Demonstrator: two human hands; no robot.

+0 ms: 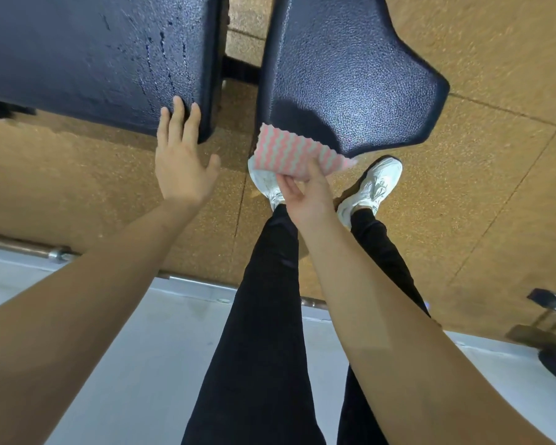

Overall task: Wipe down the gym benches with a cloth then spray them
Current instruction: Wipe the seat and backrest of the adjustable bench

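Cloth: right hand pinches; left hand touches bench.

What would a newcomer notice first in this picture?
The pink-and-white cloth, pinched by the right hand at the near edge of the right bench pad, stands out most. The left hand lies with straight fingers on the corner of the left bench pad, which shows wet-looking streaks.

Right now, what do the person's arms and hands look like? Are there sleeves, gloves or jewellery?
The left forearm and right forearm are bare; no sleeve reaches into view. The left hand and right hand wear no gloves, and no watch, bracelet or ring shows.
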